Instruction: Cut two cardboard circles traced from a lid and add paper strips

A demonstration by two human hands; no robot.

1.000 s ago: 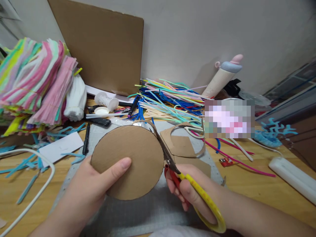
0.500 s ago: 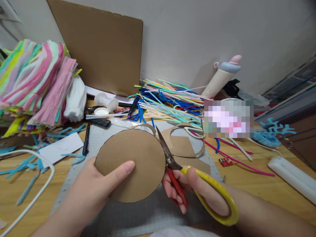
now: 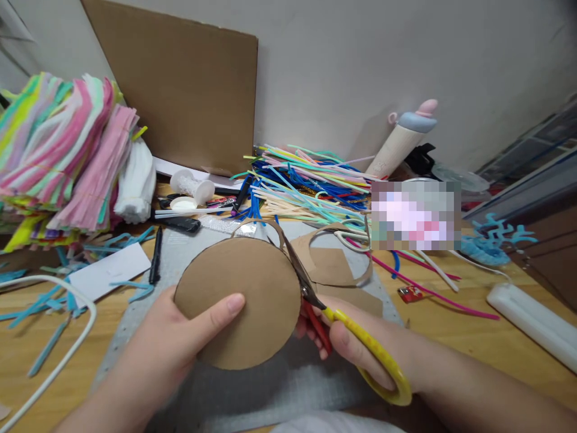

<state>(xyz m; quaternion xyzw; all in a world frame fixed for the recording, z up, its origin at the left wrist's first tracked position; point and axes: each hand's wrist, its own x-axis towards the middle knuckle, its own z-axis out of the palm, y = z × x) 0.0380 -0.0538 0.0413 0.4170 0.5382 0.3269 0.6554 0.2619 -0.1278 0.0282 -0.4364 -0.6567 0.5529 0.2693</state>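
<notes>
Left hand [image 3: 175, 340] grips the disc [image 3: 238, 297] at its near-left edge: thumb [image 3: 223, 310] flat on top, the other fingers hidden under it. Fingers closed on the disc, pinch grip. The disc is brown cardboard, roughly round, held just above the grey mat [image 3: 270, 385] at centre and tilted a bit toward the camera.

Right hand [image 3: 365, 352] is on the scissors [image 3: 322, 310], right of the disc. Thumb [image 3: 349, 346] is through the yellow loop and the fingers are wrapped around the red handle, so it is closed on the tool. The blades look nearly closed and run along the disc's right edge, tips pointing far-left. The pivot sits just beside the rim. I can't tell whether the blades bite the card or only lie against it.

A thin trim strip [image 3: 267, 227] curls up at the disc's far edge, near the blade tips. Offcuts [image 3: 331, 264] with a round hole cut out lie on the mat, far-right of the disc and touching nothing held.

Around it on the desk [image 3: 451, 337]:
- straw pile [image 3: 306, 186] far centre
- cardboard sheet [image 3: 180, 90] leaning on the wall
- pastel bundles [image 3: 63, 150] far left
- black pen [image 3: 155, 258] and white card [image 3: 108, 270] left of the mat
- bottle [image 3: 401, 141] far right
- white tube [image 3: 532, 319] at the right edge
</notes>
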